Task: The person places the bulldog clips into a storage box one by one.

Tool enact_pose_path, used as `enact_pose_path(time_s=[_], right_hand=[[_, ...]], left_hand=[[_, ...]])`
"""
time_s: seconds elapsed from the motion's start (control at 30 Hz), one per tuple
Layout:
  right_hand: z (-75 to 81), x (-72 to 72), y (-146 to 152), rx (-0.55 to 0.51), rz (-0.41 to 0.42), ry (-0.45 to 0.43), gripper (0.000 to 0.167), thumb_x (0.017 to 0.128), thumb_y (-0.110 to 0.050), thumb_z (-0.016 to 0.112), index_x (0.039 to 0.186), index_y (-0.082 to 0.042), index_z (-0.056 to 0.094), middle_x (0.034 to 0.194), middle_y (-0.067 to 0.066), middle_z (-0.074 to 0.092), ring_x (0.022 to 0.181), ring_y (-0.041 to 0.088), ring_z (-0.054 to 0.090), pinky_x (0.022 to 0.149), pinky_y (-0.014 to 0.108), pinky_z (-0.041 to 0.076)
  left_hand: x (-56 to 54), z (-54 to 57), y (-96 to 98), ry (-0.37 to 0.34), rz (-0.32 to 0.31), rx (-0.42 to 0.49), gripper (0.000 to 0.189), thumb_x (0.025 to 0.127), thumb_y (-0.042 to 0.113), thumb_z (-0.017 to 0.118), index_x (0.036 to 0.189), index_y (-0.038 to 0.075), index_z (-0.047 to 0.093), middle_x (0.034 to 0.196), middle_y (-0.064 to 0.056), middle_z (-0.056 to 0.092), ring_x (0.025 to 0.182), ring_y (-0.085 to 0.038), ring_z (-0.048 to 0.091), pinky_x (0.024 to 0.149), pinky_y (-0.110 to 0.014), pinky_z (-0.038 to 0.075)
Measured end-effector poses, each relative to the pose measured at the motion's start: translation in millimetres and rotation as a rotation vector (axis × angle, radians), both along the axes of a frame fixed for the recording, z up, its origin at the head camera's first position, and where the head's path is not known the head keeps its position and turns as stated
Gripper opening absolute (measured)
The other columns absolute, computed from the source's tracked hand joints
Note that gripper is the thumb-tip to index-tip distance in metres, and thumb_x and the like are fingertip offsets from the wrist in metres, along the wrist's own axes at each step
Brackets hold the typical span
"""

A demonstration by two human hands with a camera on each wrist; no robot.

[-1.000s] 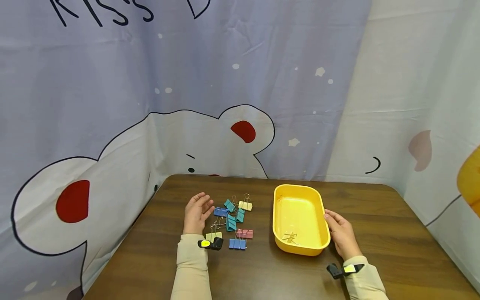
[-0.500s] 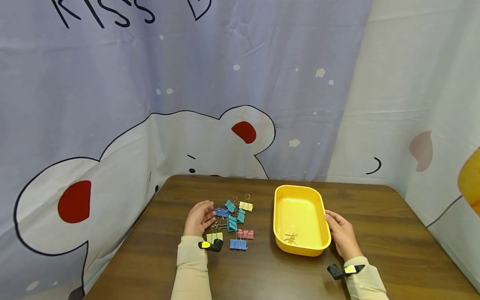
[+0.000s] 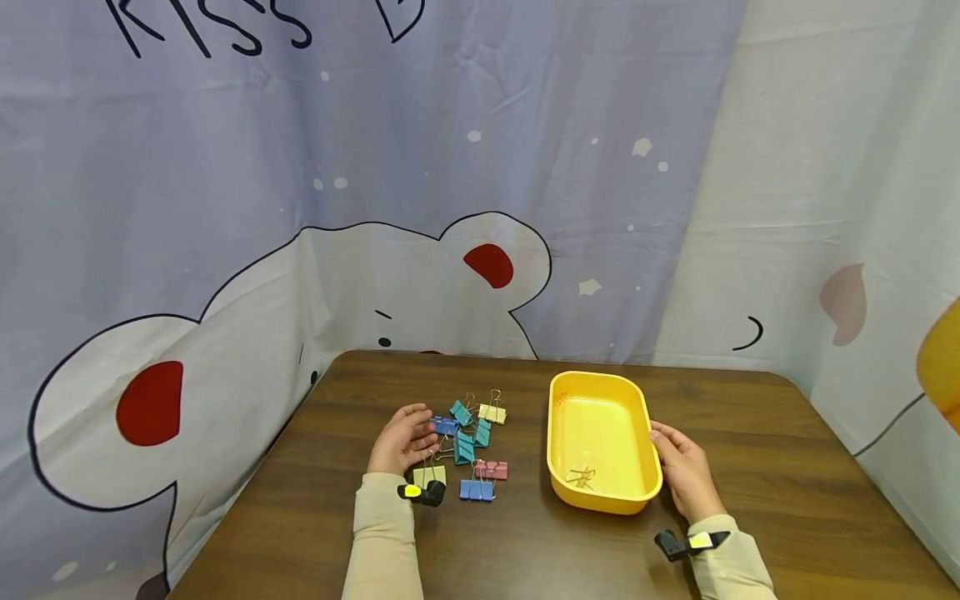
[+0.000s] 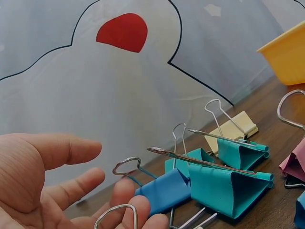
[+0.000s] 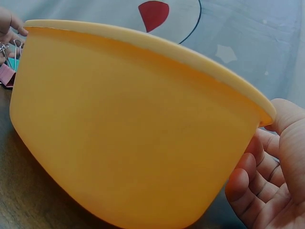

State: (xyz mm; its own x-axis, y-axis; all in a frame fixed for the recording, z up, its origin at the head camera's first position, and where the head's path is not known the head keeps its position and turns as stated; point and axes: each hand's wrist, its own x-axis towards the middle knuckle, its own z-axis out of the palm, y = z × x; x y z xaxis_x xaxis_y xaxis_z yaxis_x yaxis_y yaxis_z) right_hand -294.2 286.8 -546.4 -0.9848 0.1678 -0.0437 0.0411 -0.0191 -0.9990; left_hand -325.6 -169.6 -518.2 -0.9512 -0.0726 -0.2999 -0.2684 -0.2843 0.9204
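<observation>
My left hand (image 3: 403, 439) is at the left side of a loose group of binder clips, its fingers relaxed and nothing gripped. In the left wrist view its fingertips reach the blue binder clip (image 4: 164, 191); whether they press on it I cannot tell. Beside that clip lie teal binder clips (image 3: 463, 448), and a pale yellow binder clip (image 3: 429, 476) lies close to the wrist. My right hand (image 3: 684, 468) holds the right edge of a yellow tray (image 3: 556, 450), thumb at the rim and fingers against the outer wall. Inside the tray is a pale yellow binder clip (image 3: 580, 476).
A pink binder clip (image 3: 491, 469) and another blue binder clip (image 3: 476, 489) lie nearer the front of the wooden table (image 3: 510, 550). Another pale yellow binder clip (image 3: 492, 413) is at the back of the group. A printed curtain (image 3: 585, 167) hangs behind the table.
My left hand has lowered and moved right to the blue binder clip, its fingers coming down beside it. My right hand and the tray have stayed in place.
</observation>
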Motion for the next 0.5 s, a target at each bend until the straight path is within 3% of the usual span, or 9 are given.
enact_pose_path(time_s=[0.27,0.5], right_hand=[[-1.4,-1.9,-0.1,-0.012,-0.008,0.005,0.061,0.103,-0.038,0.059,0.146,0.004,0.047,0.107,-0.01,0.068,0.095,0.007,0.066,0.079,0.024,0.058],[-1.6,-1.7,0.4,0.001,-0.006,0.007,0.063,0.103,-0.04,0.059,0.147,0.003,0.047,0.112,-0.008,0.067,0.096,0.005,0.065,0.08,0.023,0.058]], left_hand=[[-2.2,-3.3,1.5,0.01,-0.056,-0.062,0.041,0.103,0.017,0.058,0.141,0.004,0.048,0.097,-0.011,0.065,0.078,-0.022,0.062,0.077,-0.038,0.06],[-2.7,-3.8,6.5,0.026,-0.08,-0.124,0.041,0.103,0.02,0.059,0.137,-0.002,0.055,0.098,-0.011,0.068,0.074,-0.021,0.062,0.08,-0.04,0.061]])
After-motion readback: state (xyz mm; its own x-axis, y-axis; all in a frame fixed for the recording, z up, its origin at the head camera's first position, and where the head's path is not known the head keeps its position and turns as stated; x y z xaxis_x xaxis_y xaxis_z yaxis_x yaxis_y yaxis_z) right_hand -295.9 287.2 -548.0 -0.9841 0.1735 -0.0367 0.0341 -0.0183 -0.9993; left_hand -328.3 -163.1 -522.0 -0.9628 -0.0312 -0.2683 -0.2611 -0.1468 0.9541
